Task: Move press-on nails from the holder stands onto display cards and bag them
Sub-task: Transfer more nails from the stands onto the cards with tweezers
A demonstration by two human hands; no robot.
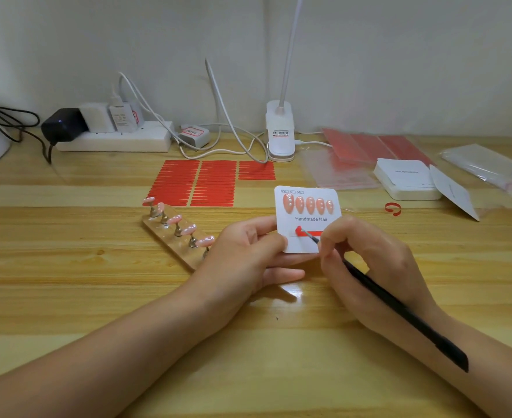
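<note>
Your left hand (pixel 248 248) grips the display card (pixel 307 220), 5 nails on its top row; your right hand (pixel 366 260) pinches the tool (pixel 399 309), lifting the red strip (pixel 309 232). Dig harder and the card could tear.

Centre: display card (pixel 307 220) w/ five nails (pixel 308 204) on far half. Left: holder stand (pixel 176 236). Far: tape sheets (pixel 200 182), then power strip (pixel 113 140) & lamp clamp (pixel 280 137). Far right: card stack (pixel 405 179), bags (pixel 486 167).
</note>
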